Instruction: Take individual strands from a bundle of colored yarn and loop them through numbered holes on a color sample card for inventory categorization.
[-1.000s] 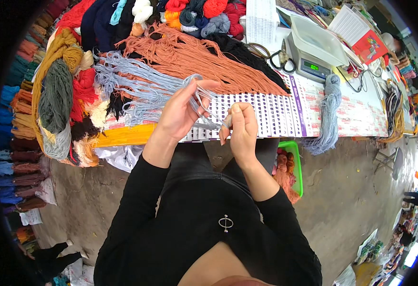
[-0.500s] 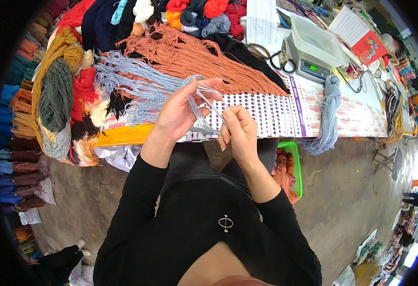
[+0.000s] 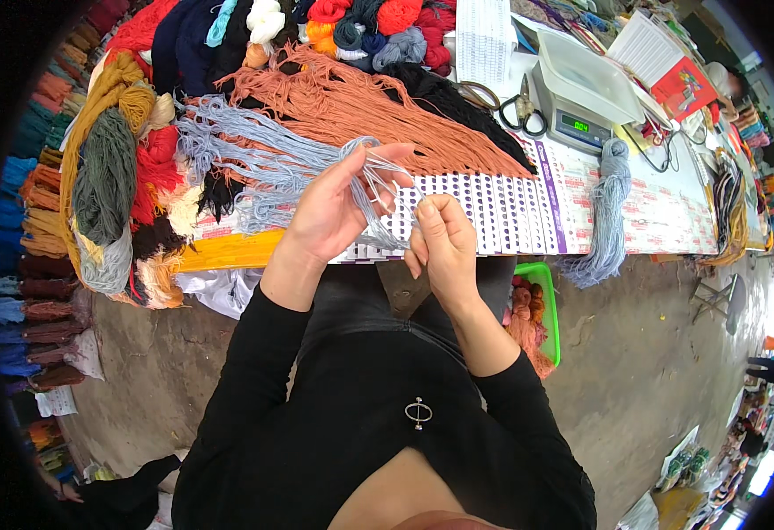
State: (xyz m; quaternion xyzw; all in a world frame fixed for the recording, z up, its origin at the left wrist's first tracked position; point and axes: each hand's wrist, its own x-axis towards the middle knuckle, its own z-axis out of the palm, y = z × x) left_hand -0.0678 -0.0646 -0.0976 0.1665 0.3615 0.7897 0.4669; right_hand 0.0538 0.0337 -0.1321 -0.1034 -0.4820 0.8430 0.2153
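Note:
Pale blue yarn strands (image 3: 373, 231) loop over the fingers of my left hand (image 3: 329, 210), which is turned palm up, fingers loosely curled round them. Just to its right, my right hand (image 3: 442, 234) pinches a strand of the same yarn between thumb and forefinger. A spread of light blue yarn (image 3: 263, 132) runs from my left hand across the table to the left. Behind it lies a wide spread of salmon-orange yarn (image 3: 369, 106). Beneath both hands is a white sheet with rows of dark holes (image 3: 493, 212).
A digital scale (image 3: 577, 124) with a clear tray and black scissors (image 3: 523, 111) stand at the back right. A blue-grey hank (image 3: 612, 212) hangs over the table edge. Grey-green skeins (image 3: 104, 177) lie at left. A green basket (image 3: 547, 305) is on the floor below.
My right hand has shifted very slightly, and the strands at my left fingers lie more loosely in small loops. At the lower left, a person in dark clothing has moved.

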